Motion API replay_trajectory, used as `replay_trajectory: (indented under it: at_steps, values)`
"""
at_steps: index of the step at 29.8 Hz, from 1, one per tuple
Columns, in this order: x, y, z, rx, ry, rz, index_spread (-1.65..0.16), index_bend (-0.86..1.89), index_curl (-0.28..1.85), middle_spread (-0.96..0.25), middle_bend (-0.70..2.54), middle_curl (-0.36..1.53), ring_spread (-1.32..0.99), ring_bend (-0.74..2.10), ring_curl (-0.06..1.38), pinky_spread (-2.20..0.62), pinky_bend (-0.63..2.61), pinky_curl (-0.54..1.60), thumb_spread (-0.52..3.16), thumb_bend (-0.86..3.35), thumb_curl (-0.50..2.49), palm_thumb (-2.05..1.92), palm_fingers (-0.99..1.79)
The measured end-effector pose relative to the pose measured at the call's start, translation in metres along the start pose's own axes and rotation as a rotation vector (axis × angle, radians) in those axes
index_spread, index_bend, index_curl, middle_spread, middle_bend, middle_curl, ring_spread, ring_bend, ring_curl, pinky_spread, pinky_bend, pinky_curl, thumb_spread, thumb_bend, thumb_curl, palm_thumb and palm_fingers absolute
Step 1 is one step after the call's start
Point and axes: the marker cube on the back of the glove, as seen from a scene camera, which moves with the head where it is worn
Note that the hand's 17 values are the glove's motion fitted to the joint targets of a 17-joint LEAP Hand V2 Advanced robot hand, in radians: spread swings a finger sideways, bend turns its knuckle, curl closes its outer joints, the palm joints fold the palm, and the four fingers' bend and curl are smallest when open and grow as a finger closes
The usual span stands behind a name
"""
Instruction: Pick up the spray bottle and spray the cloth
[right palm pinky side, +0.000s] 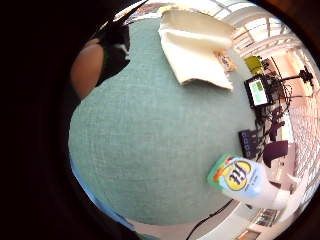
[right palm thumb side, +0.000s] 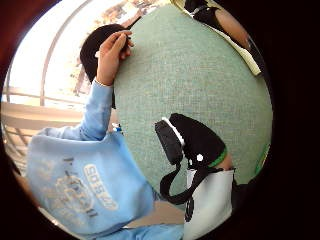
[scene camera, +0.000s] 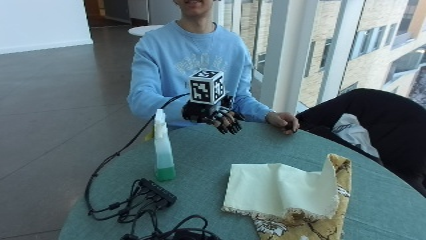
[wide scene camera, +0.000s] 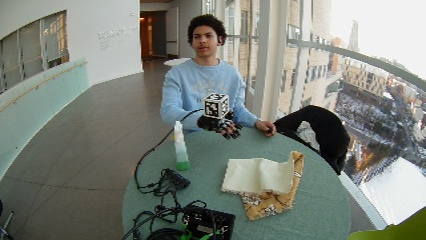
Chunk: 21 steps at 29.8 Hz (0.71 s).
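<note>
The spray bottle (scene camera: 162, 148) stands upright near the edge of the round green surface (scene camera: 200, 155), green liquid low in it, with nothing touching it. The cream cloth (scene camera: 279, 190) lies partly folded well apart from it, over a patterned yellow piece. The gloved right hand (scene camera: 214, 116) hovers above the surface beyond the bottle, fingers (scene camera: 232, 126) loosely hanging and holding nothing, while the bare hand (scene camera: 284, 121) rests at the edge.

Translucent plastic bottle (scene camera: 162, 150), matt woven tablecloth (scene camera: 219, 150)
</note>
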Motion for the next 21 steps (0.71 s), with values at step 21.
replay_trajectory:
  at_steps: [21]
  values:
    - [0.036,0.14,-0.025,0.164,-0.052,0.28,-0.41,0.14,0.21,-0.1,0.28,0.38,-0.05,0.41,0.33,0.18,0.31,0.33,1.16,0.06,0.28,0.63,0.64]
